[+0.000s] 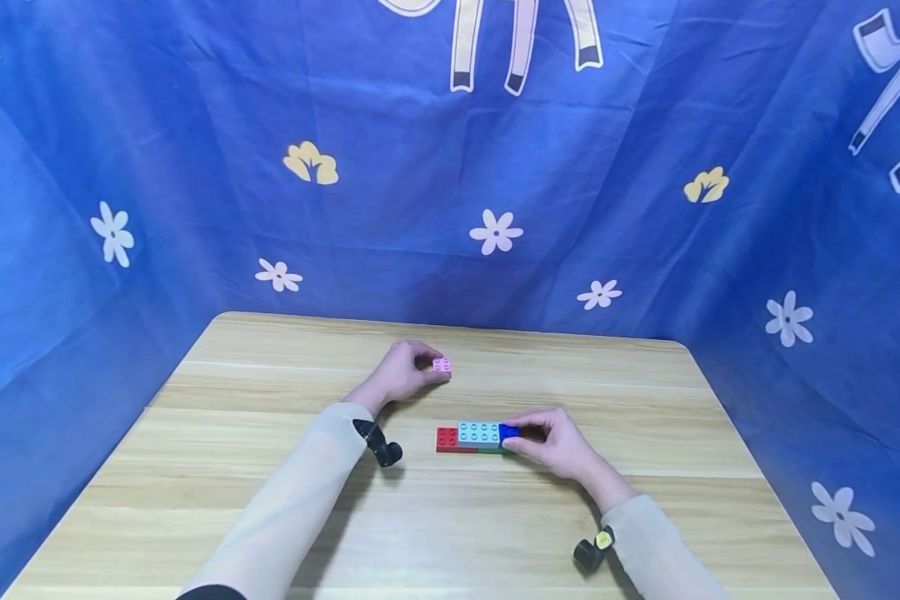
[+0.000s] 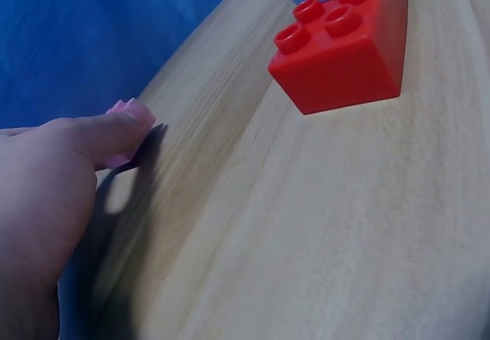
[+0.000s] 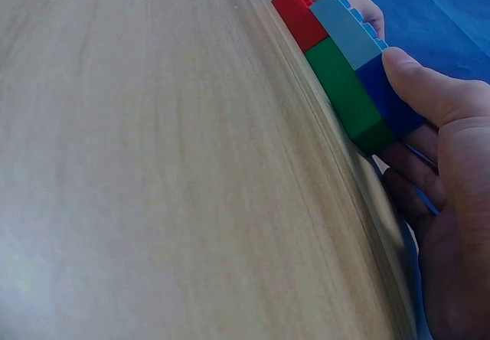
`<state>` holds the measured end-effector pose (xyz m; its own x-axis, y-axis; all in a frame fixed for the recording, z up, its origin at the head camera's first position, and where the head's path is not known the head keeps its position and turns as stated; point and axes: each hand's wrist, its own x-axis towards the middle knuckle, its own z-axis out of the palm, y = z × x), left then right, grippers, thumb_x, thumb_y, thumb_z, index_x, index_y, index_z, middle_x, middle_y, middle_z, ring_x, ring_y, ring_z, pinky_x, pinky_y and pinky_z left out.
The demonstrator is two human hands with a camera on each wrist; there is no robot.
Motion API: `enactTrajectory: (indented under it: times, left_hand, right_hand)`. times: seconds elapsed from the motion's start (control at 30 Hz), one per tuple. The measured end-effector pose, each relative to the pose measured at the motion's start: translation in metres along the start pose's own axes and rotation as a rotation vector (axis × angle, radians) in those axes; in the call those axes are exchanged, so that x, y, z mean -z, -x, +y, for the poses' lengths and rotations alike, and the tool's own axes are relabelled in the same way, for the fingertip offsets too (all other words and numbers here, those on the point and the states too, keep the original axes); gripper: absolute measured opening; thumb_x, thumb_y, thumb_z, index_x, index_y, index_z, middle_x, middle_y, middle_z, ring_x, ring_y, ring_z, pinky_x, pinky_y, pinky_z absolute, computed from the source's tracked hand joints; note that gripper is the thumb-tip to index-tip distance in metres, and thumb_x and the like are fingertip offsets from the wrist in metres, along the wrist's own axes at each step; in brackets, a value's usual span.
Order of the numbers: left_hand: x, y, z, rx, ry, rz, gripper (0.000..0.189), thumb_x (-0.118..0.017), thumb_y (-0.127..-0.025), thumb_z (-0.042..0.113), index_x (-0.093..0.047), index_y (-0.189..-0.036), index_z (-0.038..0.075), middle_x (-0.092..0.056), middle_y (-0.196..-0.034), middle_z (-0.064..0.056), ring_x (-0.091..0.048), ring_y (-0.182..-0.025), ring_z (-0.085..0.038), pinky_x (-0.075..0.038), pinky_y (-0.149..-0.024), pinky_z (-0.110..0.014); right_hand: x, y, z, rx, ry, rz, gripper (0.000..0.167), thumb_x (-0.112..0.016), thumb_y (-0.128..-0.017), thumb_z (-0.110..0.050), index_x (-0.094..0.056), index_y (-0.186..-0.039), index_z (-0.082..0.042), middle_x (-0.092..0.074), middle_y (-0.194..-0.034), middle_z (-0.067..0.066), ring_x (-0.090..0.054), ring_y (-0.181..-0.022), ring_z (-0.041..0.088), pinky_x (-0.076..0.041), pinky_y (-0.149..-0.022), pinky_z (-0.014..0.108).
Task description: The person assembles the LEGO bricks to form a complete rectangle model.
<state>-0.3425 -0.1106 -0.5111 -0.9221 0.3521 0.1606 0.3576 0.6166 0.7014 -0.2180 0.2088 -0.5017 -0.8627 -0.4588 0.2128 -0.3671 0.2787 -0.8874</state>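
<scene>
Unmarked pink brick (left hand)

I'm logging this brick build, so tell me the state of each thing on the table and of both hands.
Pink brick: loose on the table, pinched by the left hand.
Brick stack: assembled, flat on the table; red and green below, light blue and dark blue on top.
Right hand: fingers grip the stack's dark blue end.
Red brick: studs partly uncovered.
</scene>
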Motion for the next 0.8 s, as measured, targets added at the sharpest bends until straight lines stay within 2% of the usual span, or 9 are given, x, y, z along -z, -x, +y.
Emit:
enactTrajectory:
  times: [0.17, 0.37, 0.57, 0.8]
  left_hand:
    - [0.002, 0.004, 0.002, -0.002, 0.021, 0.019, 0.043, -0.091, -0.087, 0.031, -0.078, -0.121, 0.008, -0.076, -0.108, -0.003, -0.067, -0.104, -0.023, -0.052, -0.099, -0.041]
    - [0.006, 0.009, 0.011, -0.006, 0.097, 0.006, 0.038, -0.091, -0.087, 0.025, -0.078, -0.118, 0.008, -0.077, -0.099, 0.000, -0.072, -0.092, -0.016, -0.058, -0.088, -0.035]
    - [0.012, 0.017, 0.026, -0.050, 0.141, -0.016, 0.039, -0.090, -0.087, 0.027, -0.078, -0.120, 0.009, -0.077, -0.105, 0.000, -0.073, -0.097, -0.018, -0.059, -0.091, -0.035]
    - [0.019, 0.029, 0.040, -0.114, 0.145, -0.013, 0.038, -0.088, -0.089, 0.029, -0.078, -0.121, 0.010, -0.077, -0.106, 0.004, -0.072, -0.100, -0.019, -0.058, -0.094, -0.039]
  right_hand:
    - [0.000, 0.001, 0.000, -0.004, -0.003, 0.004, 0.026, -0.085, -0.090, -0.004, -0.080, -0.115, 0.000, -0.079, -0.111, 0.009, -0.073, -0.105, 0.030, -0.059, -0.092, 0.047]
    - [-0.001, 0.000, 0.011, -0.020, 0.028, 0.015, 0.027, -0.085, -0.090, -0.005, -0.080, -0.116, -0.002, -0.079, -0.111, 0.006, -0.073, -0.105, 0.027, -0.058, -0.093, 0.037]
    - [-0.001, -0.001, 0.026, -0.025, 0.057, 0.020, 0.027, -0.085, -0.090, -0.004, -0.080, -0.117, -0.003, -0.079, -0.111, 0.007, -0.073, -0.105, 0.026, -0.058, -0.091, 0.032]
    - [-0.002, -0.001, 0.019, -0.045, 0.046, 0.014, 0.027, -0.085, -0.091, -0.004, -0.080, -0.117, -0.003, -0.079, -0.112, 0.007, -0.073, -0.106, 0.026, -0.058, -0.092, 0.033]
